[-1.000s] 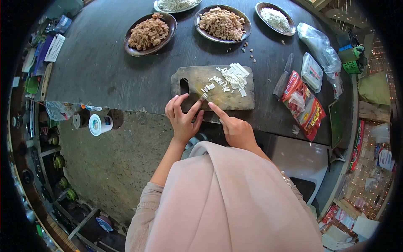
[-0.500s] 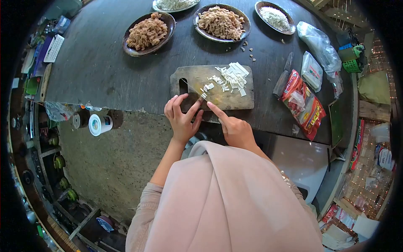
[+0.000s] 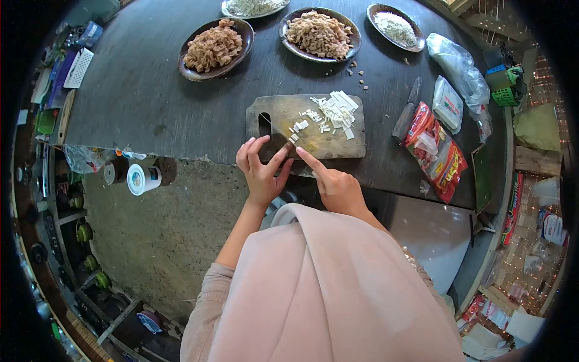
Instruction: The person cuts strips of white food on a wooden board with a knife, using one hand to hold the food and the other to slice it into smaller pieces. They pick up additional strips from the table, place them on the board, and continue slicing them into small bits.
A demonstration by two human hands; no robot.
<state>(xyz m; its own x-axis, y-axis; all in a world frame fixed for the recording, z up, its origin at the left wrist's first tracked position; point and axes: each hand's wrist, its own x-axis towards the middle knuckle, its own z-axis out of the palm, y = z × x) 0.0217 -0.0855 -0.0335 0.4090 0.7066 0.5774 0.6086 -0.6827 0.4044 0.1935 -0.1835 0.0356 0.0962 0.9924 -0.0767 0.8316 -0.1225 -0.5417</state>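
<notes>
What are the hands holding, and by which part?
I can't tell. The right hand is curled, pointing finger out, but any handle inside is hidden. The left hand has fingertips by small white pieces on the board.

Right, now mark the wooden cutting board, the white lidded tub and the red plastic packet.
Wooden cutting board [image 3: 265, 102]: head view, upper left part.
White lidded tub [image 3: 137, 179]: head view, lid.
Red plastic packet [image 3: 447, 180]: head view, printed lower half.
</notes>
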